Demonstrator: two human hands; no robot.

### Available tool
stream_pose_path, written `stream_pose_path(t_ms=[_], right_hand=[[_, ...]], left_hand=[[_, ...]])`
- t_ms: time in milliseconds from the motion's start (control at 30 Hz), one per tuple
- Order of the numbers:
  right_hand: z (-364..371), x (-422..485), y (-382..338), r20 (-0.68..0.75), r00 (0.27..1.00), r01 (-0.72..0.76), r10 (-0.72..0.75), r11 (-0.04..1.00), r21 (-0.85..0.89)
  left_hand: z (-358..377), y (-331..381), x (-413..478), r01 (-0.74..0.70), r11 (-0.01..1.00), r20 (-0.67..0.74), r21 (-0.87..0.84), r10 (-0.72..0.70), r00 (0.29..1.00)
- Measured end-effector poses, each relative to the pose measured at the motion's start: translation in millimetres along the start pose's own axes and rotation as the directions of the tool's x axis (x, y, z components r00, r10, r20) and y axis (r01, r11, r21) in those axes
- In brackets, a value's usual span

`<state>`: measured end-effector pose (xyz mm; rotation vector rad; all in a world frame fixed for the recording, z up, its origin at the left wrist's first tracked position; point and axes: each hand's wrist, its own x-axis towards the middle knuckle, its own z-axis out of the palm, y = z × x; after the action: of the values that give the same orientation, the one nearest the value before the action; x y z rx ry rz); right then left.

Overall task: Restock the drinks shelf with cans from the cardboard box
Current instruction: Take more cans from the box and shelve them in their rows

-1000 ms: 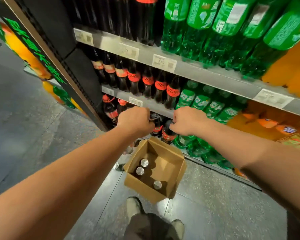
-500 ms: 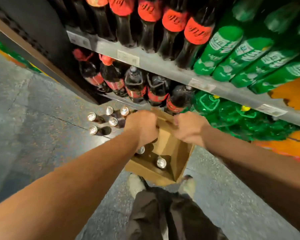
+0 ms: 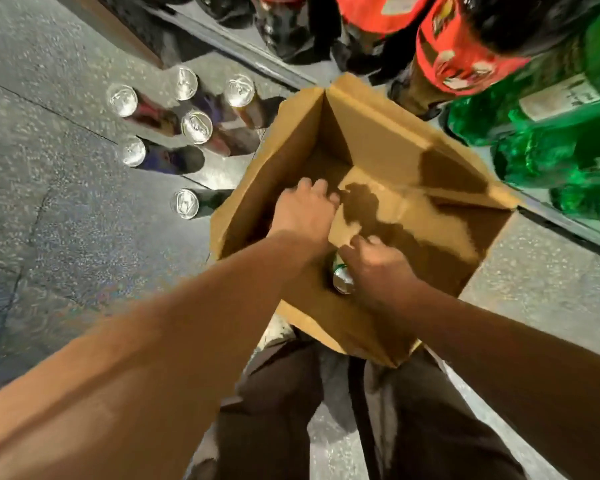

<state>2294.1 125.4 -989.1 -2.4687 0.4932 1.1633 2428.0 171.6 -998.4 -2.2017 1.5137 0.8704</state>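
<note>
An open cardboard box [image 3: 388,133] stands on the floor in front of the bottom shelf. Both my hands reach down into it. My left hand [image 3: 303,211] is low at the box's left side with its fingers curled downward; whatever lies under it is hidden. My right hand [image 3: 378,268] is at the near side and grips a green can [image 3: 341,277] with a silver top, which shows tilted at the hand's left edge. Several more cans [image 3: 196,126] stand upright on the floor to the left of the box.
Dark cola bottles with red labels [image 3: 458,53] and green bottles [image 3: 551,143] fill the bottom shelf just behind and right of the box. The shelf's metal base edge [image 3: 229,43] runs diagonally. My legs in dark trousers [image 3: 284,410] are directly below the box.
I have bent down from the shelf toward the floor. Both hands dropped from shelf height into the box, and the right hand now grips a can.
</note>
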Motion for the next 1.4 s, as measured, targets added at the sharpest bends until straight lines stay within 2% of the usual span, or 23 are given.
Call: stream_pose_path(t_ms=[200, 367, 533, 600, 800, 900, 933, 1000, 1100, 1167, 1267, 1400], right_hand=[[48.9, 35.0, -0.6, 0.182, 0.982, -0.031, 0.045, 0.997, -0.076], [69.3, 47.6, -1.3, 0.140, 0.990, -0.034, 0.036, 0.999, -0.018], [74.9, 57.2, -5.4, 0.169, 0.986, -0.014, 0.011, 1.000, 0.018], [76.4, 58.8, -5.0, 0.180, 0.984, -0.001, -0.001, 1.000, 0.011], [83.0, 55.3, -2.3, 0.161, 0.985, 0.056, -0.057, 0.998, 0.008], [84.4, 56.5, -2.7, 0.176, 0.984, 0.027, -0.033, 0.999, 0.034], [84.8, 57.9, -3.4, 0.178, 0.984, 0.016, -0.023, 0.999, 0.039], [85.4, 61.0, -5.0, 0.177, 0.984, -0.007, -0.001, 0.999, 0.046], [85.7, 61.6, -6.2, 0.166, 0.986, 0.002, -0.006, 1.000, 0.023], [81.4, 58.7, -1.9, 0.156, 0.988, -0.019, 0.010, 0.999, 0.051], [57.8, 49.9, 9.6, 0.072, 0.993, -0.103, 0.093, 0.981, 0.162], [8.5, 21.1, 20.1, -0.038, 0.985, -0.156, 0.167, 0.967, 0.200]], left_hand=[[55.6, 6.7, 40.7, 0.059, 0.995, 0.040, 0.084, -0.063, 0.997], [66.9, 3.3, 58.5, 0.086, 0.987, -0.061, 0.133, -0.079, 0.995], [70.2, -7.8, 59.8, -0.051, 0.984, -0.031, 0.173, 0.057, 0.998], [71.1, -11.4, 59.2, -0.055, 0.983, -0.047, 0.176, 0.064, 0.997], [73.5, -19.8, 58.4, -0.085, 0.996, 0.008, 0.028, 0.085, 0.996], [71.7, -21.1, 63.1, 0.073, 0.964, 0.008, -0.255, -0.073, 0.997], [70.8, -21.4, 64.8, 0.100, 0.953, 0.007, -0.285, -0.103, 0.995], [65.7, -22.7, 66.9, 0.113, 0.954, -0.007, -0.278, -0.119, 0.993], [63.2, -24.8, 66.1, 0.034, 0.985, 0.015, -0.171, -0.032, 0.999], [56.2, -25.6, 63.4, 0.096, 0.980, 0.025, -0.174, -0.093, 0.995], [33.7, -23.9, 51.3, 0.083, 0.984, -0.004, -0.156, -0.085, 0.996], [-10.4, -24.7, 25.0, 0.072, 0.983, -0.038, -0.170, -0.079, 0.996]])
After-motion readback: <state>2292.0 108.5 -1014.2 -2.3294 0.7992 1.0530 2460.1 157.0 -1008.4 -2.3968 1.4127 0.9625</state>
